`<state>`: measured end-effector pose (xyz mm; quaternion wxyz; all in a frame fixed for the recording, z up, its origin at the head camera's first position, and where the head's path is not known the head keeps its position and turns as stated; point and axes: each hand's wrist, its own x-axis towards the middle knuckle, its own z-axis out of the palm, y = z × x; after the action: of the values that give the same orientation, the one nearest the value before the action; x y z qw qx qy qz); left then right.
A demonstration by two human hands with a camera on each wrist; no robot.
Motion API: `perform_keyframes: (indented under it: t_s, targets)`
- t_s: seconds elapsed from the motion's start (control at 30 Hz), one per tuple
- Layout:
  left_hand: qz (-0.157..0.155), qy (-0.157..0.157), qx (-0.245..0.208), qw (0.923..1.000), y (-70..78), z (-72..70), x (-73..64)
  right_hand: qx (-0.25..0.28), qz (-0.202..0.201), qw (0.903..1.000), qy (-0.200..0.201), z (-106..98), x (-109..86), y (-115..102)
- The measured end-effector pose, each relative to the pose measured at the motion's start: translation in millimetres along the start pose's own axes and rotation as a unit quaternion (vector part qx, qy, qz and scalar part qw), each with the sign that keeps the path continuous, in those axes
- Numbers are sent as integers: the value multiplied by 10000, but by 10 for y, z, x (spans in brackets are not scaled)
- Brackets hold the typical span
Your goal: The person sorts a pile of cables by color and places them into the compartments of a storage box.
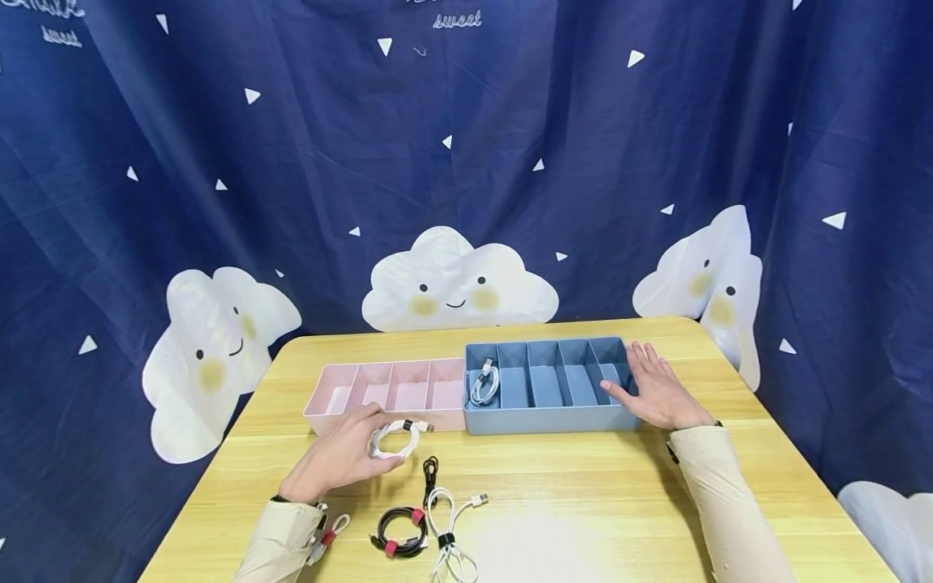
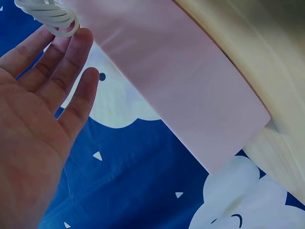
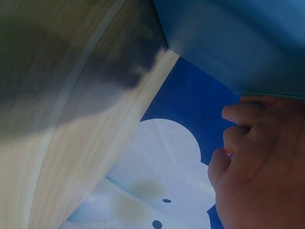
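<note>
My left hand (image 1: 348, 455) pinches a coiled white USB cable (image 1: 411, 438) between thumb and fingers, just in front of the pink divided box (image 1: 430, 419). In the left wrist view the cable's loops (image 2: 53, 16) show at the fingertips, beside the box's pink wall. My right hand (image 1: 661, 390) lies against the right end of the blue divided box (image 1: 554, 419), its thumb reaching over the rim and its fingers extended along the outside. In the right wrist view that hand (image 3: 267, 157) touches the blue wall. A white cable (image 1: 484, 387) lies in the blue box's leftmost compartment.
On the table (image 1: 583, 494) before the boxes lie a small black cable (image 1: 431, 474), a black coil with red ties (image 1: 397, 533), a white cable with a black tie (image 1: 446, 538) and a light cable with a red tie (image 1: 330, 538). A blue curtain (image 1: 466, 186) hangs behind.
</note>
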<state>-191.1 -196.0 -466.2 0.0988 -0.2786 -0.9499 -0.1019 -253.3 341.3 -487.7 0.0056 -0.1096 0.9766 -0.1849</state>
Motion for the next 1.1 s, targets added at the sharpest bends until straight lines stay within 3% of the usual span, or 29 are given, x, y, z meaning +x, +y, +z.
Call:
perform_keyframes:
  t_s: [0.3,1.1]
  targets:
    - [97,129,-104,9998,2,-2,40,43,29,10000,-38,-6,-5,-6]
    - [102,68,-18,9999,55,-58,196,75,46,9999,-105,-31,5,-36]
